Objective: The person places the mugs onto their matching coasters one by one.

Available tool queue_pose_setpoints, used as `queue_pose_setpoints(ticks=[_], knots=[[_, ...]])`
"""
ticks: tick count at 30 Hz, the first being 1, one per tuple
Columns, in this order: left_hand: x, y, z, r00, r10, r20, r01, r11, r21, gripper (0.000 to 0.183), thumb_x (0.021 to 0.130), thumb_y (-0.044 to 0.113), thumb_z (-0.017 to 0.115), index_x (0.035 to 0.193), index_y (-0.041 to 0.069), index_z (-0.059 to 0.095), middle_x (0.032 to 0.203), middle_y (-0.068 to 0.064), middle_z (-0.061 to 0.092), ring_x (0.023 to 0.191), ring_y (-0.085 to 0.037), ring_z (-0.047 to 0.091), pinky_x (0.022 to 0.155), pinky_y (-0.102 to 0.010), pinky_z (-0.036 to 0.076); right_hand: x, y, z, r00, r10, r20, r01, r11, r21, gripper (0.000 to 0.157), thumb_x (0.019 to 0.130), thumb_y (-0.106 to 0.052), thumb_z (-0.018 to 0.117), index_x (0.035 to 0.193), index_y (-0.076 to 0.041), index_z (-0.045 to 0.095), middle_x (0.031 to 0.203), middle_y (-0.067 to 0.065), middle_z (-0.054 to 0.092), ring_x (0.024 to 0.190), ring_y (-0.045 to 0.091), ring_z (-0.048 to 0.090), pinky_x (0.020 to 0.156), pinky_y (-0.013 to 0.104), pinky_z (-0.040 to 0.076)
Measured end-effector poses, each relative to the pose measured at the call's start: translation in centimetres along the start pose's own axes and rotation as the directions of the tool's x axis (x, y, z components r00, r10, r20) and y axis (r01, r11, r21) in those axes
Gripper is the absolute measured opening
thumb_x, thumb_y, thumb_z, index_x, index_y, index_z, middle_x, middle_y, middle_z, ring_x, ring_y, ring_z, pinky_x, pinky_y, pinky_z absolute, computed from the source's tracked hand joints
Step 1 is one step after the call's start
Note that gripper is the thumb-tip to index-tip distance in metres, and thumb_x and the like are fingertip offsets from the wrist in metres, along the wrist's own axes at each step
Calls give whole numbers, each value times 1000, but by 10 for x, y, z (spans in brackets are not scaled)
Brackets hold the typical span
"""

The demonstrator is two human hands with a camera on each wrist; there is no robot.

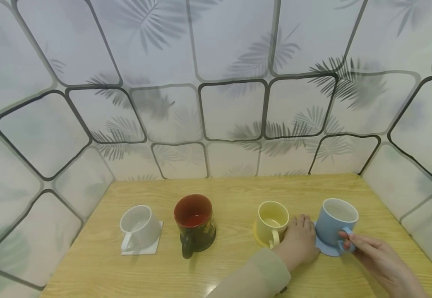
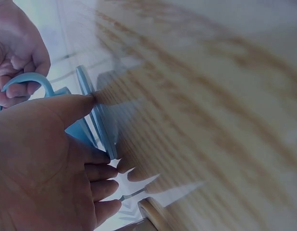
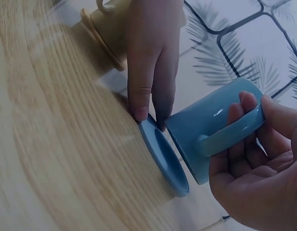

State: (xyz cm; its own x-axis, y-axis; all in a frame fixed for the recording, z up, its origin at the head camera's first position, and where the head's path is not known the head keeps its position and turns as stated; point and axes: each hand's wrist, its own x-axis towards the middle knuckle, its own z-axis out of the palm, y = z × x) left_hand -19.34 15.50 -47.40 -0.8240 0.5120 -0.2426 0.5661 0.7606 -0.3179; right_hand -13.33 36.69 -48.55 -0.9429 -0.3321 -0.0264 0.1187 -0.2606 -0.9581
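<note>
My right hand [image 1: 385, 260] grips the handle of a light blue mug [image 1: 336, 225]. In the right wrist view the base of the mug [image 3: 211, 127] is apart from a round blue coaster [image 3: 165, 156], with a narrow gap between them. My left hand [image 1: 301, 241] lies low on the table between a yellow mug [image 1: 270, 225] and the blue coaster [image 1: 327, 249]. Its thumb and index fingertip touch the coaster's edge [image 2: 101, 126], the fingers mostly straight. The yellow mug stands on a yellow coaster [image 1: 258, 238], close beside the left hand.
On the left of the wooden table [image 1: 234, 265] a white mug [image 1: 141, 229] stands on a square white coaster [image 1: 150, 249]. Right of it is a dark mug [image 1: 199, 234] with a red inside. Patterned walls [image 1: 231, 111] enclose the table at the back and sides.
</note>
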Motion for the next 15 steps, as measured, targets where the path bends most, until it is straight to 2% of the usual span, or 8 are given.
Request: queue_pose_setpoints(ticks=[6,11,15], knots=[[0,0,-1,1000,0,6,0,1000,18,75,103,76,38,167,39,26,175,18,23,164,-3,19,134,-25,24,1,5,2,998,-7,-61,4,999,-53,43,115,-5,39,113,-4,82,117,-10,81,105,3,70,93,7,52],[0,1,-1,1000,-2,2,2,1000,15,75,103,76,38,167,39,26,175,18,23,164,-3,19,134,-25,24,2,8,2,999,-18,-32,18,1000,-9,44,115,-5,38,115,-5,82,117,-8,81,105,4,70,94,8,52],[0,0,0,1000,-7,1,7,1000,4,75,103,75,39,167,39,26,175,18,23,163,-3,19,134,-26,24,1,7,2,1000,25,8,-25,999,45,47,116,-7,35,118,-10,82,116,-8,81,103,5,71,94,10,54]])
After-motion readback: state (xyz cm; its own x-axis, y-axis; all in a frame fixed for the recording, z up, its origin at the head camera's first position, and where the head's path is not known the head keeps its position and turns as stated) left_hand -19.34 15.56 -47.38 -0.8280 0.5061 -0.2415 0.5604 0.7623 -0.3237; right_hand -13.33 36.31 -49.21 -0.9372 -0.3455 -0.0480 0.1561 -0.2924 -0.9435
